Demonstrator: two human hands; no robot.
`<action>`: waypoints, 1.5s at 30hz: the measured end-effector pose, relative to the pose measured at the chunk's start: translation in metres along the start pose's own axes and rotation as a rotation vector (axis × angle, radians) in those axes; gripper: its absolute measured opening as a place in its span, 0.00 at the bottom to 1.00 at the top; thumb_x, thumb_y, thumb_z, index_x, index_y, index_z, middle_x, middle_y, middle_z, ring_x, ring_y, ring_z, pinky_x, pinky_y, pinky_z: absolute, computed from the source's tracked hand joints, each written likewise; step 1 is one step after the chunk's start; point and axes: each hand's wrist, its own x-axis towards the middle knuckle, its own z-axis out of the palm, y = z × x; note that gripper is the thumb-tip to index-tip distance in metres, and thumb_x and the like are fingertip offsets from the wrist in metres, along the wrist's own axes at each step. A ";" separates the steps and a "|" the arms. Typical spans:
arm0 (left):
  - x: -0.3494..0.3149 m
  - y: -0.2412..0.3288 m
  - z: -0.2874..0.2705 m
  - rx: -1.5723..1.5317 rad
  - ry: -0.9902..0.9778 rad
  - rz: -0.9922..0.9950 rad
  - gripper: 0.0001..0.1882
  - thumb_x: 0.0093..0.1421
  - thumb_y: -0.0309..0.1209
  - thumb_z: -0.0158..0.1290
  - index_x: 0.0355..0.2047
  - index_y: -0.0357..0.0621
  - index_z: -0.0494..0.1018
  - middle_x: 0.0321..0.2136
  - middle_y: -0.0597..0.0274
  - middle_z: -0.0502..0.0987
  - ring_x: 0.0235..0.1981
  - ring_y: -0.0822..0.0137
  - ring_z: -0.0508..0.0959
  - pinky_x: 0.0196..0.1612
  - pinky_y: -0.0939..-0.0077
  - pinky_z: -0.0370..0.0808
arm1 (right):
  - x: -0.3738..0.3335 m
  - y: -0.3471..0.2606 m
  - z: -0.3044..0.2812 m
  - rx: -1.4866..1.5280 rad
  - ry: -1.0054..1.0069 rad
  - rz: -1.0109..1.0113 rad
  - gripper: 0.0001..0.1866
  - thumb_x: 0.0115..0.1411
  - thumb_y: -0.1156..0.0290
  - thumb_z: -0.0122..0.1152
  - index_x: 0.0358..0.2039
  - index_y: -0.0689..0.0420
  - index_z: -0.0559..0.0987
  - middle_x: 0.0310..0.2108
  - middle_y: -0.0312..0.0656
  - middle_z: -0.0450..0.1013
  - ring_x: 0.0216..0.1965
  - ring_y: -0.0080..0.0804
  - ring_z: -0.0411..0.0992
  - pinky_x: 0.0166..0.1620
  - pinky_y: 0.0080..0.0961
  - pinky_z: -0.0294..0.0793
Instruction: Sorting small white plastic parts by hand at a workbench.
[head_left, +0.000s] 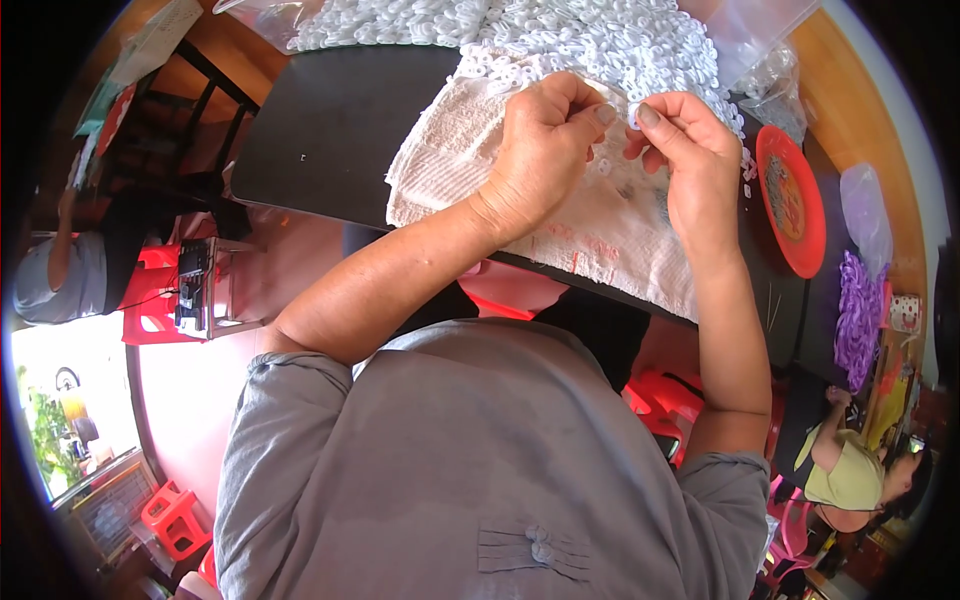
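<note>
White pieces (610, 35) lie heaped at the frame's upper centre, I judge for easy reach, while the right hand (702, 150) pinches one above the cloth (445, 150) and the left hand (540, 145) has its fingers drawn narrow, on what I cannot tell.

Looks like a small, informal workroom here: little white pieces (610, 45) heaped along the tabletop's (350, 130) far edge, purple bundle (857, 325) near its right edge, red plastic stool (177, 520) standing behind.
</note>
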 end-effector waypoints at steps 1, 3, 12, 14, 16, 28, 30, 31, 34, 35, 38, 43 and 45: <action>0.000 0.000 0.000 0.020 0.007 0.017 0.05 0.61 0.26 0.54 0.32 0.36 0.73 0.22 0.67 0.73 0.22 0.78 0.70 0.26 0.85 0.68 | 0.000 0.000 0.002 0.001 -0.002 -0.001 0.06 0.61 0.71 0.59 0.34 0.61 0.77 0.27 0.34 0.74 0.27 0.20 0.71 0.30 0.15 0.62; -0.001 -0.001 0.000 0.038 0.011 0.036 0.06 0.61 0.27 0.54 0.32 0.36 0.72 0.22 0.66 0.73 0.22 0.78 0.70 0.26 0.85 0.68 | -0.002 0.001 0.004 -0.042 0.033 -0.050 0.06 0.60 0.71 0.59 0.34 0.61 0.77 0.26 0.34 0.74 0.26 0.20 0.71 0.30 0.15 0.62; -0.001 -0.006 0.002 0.186 0.059 0.178 0.06 0.61 0.27 0.55 0.31 0.35 0.73 0.22 0.66 0.74 0.22 0.78 0.71 0.26 0.83 0.70 | -0.002 0.002 0.002 0.027 0.026 -0.020 0.07 0.61 0.71 0.59 0.35 0.61 0.77 0.27 0.36 0.75 0.26 0.21 0.72 0.29 0.15 0.62; -0.002 -0.004 0.002 0.204 0.058 0.180 0.06 0.61 0.27 0.55 0.31 0.35 0.73 0.22 0.66 0.74 0.22 0.78 0.71 0.26 0.83 0.70 | -0.002 0.002 0.001 0.024 0.020 -0.025 0.07 0.61 0.71 0.59 0.35 0.61 0.77 0.27 0.36 0.75 0.26 0.20 0.72 0.29 0.14 0.62; -0.003 -0.004 0.002 0.214 0.061 0.198 0.06 0.61 0.27 0.55 0.31 0.35 0.73 0.22 0.66 0.74 0.23 0.78 0.71 0.26 0.83 0.70 | -0.002 0.002 0.001 0.020 0.015 -0.029 0.07 0.61 0.71 0.59 0.35 0.61 0.77 0.27 0.35 0.75 0.26 0.20 0.72 0.29 0.14 0.62; -0.004 -0.005 0.003 0.214 0.061 0.240 0.07 0.61 0.27 0.55 0.31 0.35 0.73 0.21 0.66 0.74 0.22 0.77 0.70 0.26 0.82 0.70 | -0.003 0.005 0.002 0.027 0.034 -0.063 0.06 0.61 0.72 0.58 0.36 0.61 0.77 0.27 0.36 0.75 0.27 0.21 0.72 0.30 0.15 0.63; -0.003 -0.006 0.003 0.171 0.056 0.224 0.07 0.61 0.27 0.55 0.31 0.35 0.73 0.21 0.66 0.74 0.22 0.77 0.70 0.25 0.82 0.70 | -0.002 0.003 0.000 0.066 0.028 -0.046 0.06 0.61 0.73 0.58 0.35 0.62 0.77 0.27 0.36 0.75 0.27 0.21 0.72 0.30 0.15 0.63; -0.003 -0.006 0.004 0.158 0.061 0.221 0.07 0.60 0.27 0.55 0.31 0.35 0.73 0.21 0.66 0.74 0.22 0.77 0.70 0.26 0.82 0.70 | -0.002 0.002 0.000 0.066 0.028 -0.046 0.06 0.61 0.73 0.58 0.35 0.62 0.77 0.27 0.36 0.75 0.27 0.21 0.72 0.30 0.15 0.63; -0.003 -0.005 0.004 0.151 0.063 0.215 0.07 0.60 0.27 0.55 0.31 0.35 0.73 0.22 0.66 0.74 0.22 0.77 0.70 0.26 0.83 0.70 | -0.003 0.001 0.000 0.062 0.013 -0.050 0.07 0.60 0.70 0.59 0.33 0.60 0.77 0.26 0.33 0.74 0.27 0.19 0.71 0.30 0.15 0.65; -0.003 -0.004 0.004 0.155 0.059 0.213 0.07 0.60 0.27 0.55 0.32 0.35 0.73 0.22 0.66 0.74 0.23 0.77 0.70 0.26 0.83 0.70 | -0.002 0.001 0.000 0.071 0.010 -0.043 0.06 0.60 0.71 0.58 0.34 0.61 0.77 0.27 0.35 0.74 0.27 0.20 0.72 0.30 0.15 0.64; -0.005 -0.001 0.005 0.206 0.065 0.209 0.07 0.60 0.27 0.55 0.32 0.35 0.73 0.22 0.66 0.74 0.23 0.77 0.71 0.27 0.83 0.70 | -0.003 0.002 0.000 0.077 0.001 -0.035 0.06 0.61 0.73 0.57 0.35 0.62 0.77 0.28 0.37 0.75 0.26 0.22 0.72 0.30 0.15 0.63; -0.005 0.001 0.005 0.181 0.027 0.246 0.06 0.61 0.27 0.54 0.33 0.35 0.73 0.23 0.66 0.74 0.22 0.77 0.71 0.26 0.83 0.70 | -0.004 0.002 0.003 0.085 -0.022 -0.018 0.07 0.62 0.71 0.58 0.35 0.62 0.77 0.28 0.36 0.75 0.26 0.22 0.72 0.29 0.15 0.63; -0.005 0.004 0.005 0.172 0.016 0.264 0.06 0.61 0.27 0.54 0.33 0.36 0.73 0.23 0.66 0.74 0.22 0.78 0.71 0.24 0.84 0.70 | -0.003 0.001 0.003 0.081 -0.032 -0.019 0.08 0.62 0.70 0.58 0.35 0.62 0.77 0.28 0.36 0.75 0.26 0.22 0.72 0.29 0.15 0.63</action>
